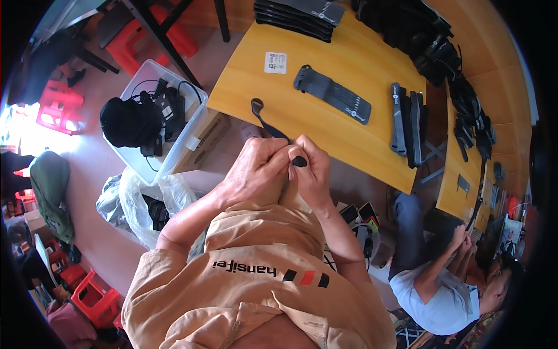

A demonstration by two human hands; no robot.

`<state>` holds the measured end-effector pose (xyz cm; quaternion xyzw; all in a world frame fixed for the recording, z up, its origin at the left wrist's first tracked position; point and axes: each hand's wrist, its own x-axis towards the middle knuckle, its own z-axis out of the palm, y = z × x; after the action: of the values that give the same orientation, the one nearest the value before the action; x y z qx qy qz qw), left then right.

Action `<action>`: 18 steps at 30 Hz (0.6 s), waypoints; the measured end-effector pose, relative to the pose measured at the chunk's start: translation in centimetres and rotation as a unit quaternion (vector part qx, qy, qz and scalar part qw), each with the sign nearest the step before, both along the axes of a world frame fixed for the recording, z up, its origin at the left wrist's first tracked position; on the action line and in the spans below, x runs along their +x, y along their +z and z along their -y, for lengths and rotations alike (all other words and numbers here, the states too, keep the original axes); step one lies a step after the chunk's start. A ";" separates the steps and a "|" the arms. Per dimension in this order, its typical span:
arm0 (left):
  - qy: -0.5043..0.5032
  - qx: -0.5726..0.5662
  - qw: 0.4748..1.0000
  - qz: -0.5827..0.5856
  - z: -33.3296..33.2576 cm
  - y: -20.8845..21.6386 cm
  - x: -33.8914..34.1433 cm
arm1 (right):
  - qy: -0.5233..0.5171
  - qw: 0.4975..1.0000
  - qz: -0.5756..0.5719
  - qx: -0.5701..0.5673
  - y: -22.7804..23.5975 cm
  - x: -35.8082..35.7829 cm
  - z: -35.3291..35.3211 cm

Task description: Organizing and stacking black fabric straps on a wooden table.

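Close together in front of my lap, my left hand (251,166) and my right hand (313,170) are both closed on a narrow black strap (269,127). Its free part runs from my fingers up over the table's near edge and ends in a small loop. A rounded black end of it shows beside my right thumb. The middle of the strap is hidden in my fingers. Beyond my hands, a dark grey strap panel (334,94) lies flat on the yellow table (241,75).
Stacked dark panels (299,20) stand at the table's far side; folded ones (407,125) lie at its right. A clear plastic bin (195,116) holds black bags and cables. Plastic bags (145,200) lie at my left. A co-worker (436,291) sits at the right, handling a black strap.
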<state>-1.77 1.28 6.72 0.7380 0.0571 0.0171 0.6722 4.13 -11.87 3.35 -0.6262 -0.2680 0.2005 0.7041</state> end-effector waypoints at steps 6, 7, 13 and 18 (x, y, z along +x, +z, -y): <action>-0.117 -0.128 0.983 -0.066 -1.5 0.8 -2.1 | 0.117 0.988 -0.094 0.030 1.6 -1.6 2.0; -0.173 -0.178 0.964 -0.094 -1.8 0.7 -2.7 | 0.170 0.978 -0.117 0.001 2.0 -1.8 2.6; -0.188 -0.199 0.946 -0.174 -4.8 -0.1 -5.3 | 0.163 0.946 -0.278 -0.040 0.0 -1.9 7.0; -0.047 -0.356 0.890 -0.281 -9.5 -0.5 -7.5 | 0.117 0.934 -0.324 -0.093 -1.4 -0.2 10.0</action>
<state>-9.27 10.81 6.22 0.4252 0.2113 -0.2438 0.8456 3.91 -21.83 1.99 -0.5542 -0.0770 0.4978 0.6627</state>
